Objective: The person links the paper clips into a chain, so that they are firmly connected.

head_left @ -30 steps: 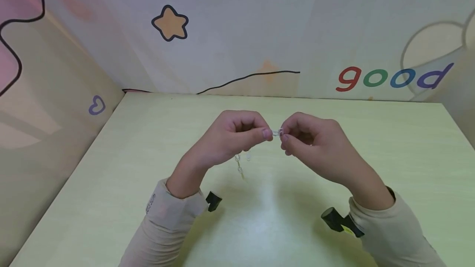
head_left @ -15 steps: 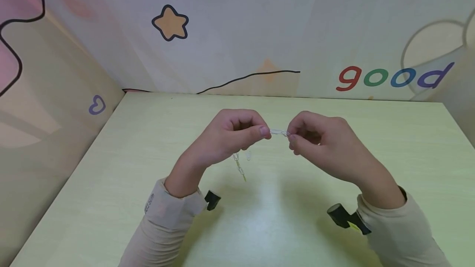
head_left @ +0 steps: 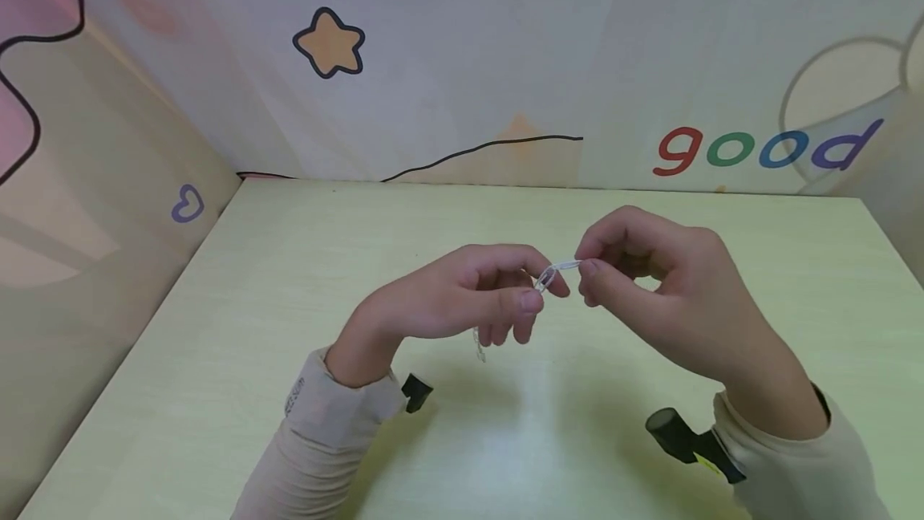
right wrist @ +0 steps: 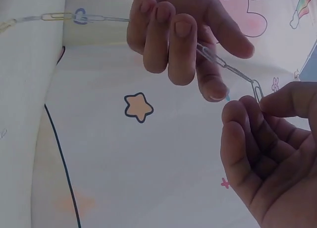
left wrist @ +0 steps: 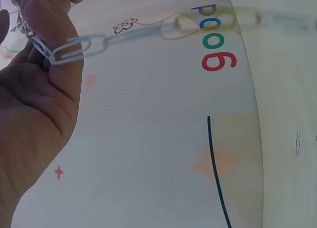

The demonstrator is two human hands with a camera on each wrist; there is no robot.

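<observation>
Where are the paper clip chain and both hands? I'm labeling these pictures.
paper clip chain (right wrist: 225, 65), right wrist view, on the links between the two hands
left hand (head_left: 440, 303), head view, on the back of the hand
right hand (head_left: 671, 295), head view, on the back of the hand

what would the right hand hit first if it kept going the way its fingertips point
Probably the left hand: the right hand points leftward along the paper clip chain that it pinches, and the left fingers sit just past that clip. Depth is hard to judge.

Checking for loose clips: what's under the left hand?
Under the left hand, the paper clip chain dangles above the bare table. The fingers cover its upper links.
</observation>
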